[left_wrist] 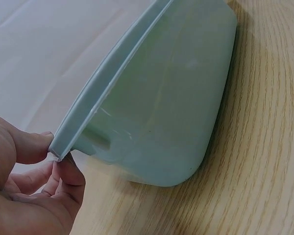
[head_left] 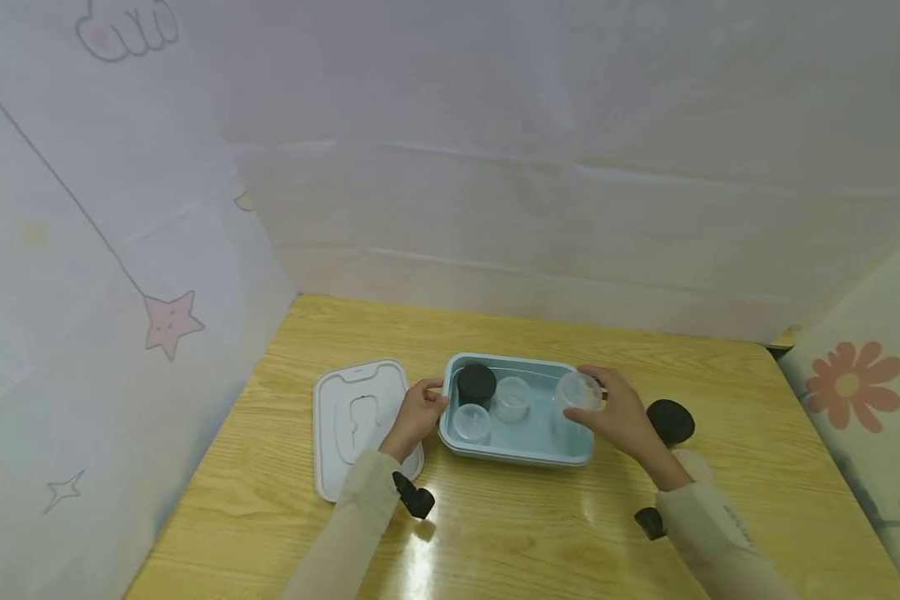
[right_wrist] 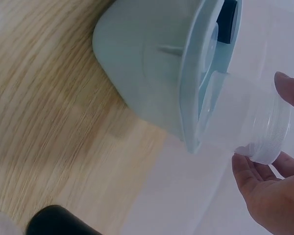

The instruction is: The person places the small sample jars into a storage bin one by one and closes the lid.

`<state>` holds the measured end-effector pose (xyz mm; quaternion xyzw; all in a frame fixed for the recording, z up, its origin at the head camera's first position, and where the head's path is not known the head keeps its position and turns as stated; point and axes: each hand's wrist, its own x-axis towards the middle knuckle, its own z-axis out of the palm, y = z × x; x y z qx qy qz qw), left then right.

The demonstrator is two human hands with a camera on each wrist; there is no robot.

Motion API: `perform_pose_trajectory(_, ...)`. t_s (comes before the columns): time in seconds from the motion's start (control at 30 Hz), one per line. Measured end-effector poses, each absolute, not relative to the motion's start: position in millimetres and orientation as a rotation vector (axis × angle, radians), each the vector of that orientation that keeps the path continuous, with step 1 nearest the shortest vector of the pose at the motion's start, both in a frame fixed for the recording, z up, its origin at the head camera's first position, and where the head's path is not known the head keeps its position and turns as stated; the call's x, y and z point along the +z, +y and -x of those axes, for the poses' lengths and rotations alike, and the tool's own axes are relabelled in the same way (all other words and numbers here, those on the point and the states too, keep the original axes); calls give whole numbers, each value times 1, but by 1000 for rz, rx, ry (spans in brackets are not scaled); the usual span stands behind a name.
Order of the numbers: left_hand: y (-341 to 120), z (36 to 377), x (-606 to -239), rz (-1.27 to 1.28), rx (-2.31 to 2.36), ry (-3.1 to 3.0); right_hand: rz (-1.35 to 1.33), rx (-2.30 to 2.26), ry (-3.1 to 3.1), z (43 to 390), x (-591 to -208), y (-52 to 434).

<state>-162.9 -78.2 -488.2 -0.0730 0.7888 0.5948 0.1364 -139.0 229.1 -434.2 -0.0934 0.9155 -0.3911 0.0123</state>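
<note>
A light blue plastic bin (head_left: 542, 432) stands on the table. My left hand (head_left: 416, 415) pinches its left rim between thumb and fingers, as the left wrist view shows on the bin's edge (left_wrist: 71, 132). Over the bin's right end, my right hand (head_left: 624, 417) holds a clear plastic jar (head_left: 579, 389) by its ribbed upper end; its lower part dips past the rim in the right wrist view. Inside the bin's left half are a black-topped round container (head_left: 477, 382), a clear jar (head_left: 513, 398) and another clear jar (head_left: 472, 423).
To the left lies a pale flat lid (head_left: 337, 433), partly under the left forearm. A black round object (head_left: 671, 422) and a beige object (head_left: 692, 465) sit beside the right forearm, the latter partly hidden. Printed cloth (head_left: 495, 208) hangs behind the wooden table (head_left: 247, 475).
</note>
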Motion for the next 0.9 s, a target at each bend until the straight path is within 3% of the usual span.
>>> perform_pose_trajectory(0.9,-79,163,-488,203,1735,2266,346,-1247,2834,134,-453,201)
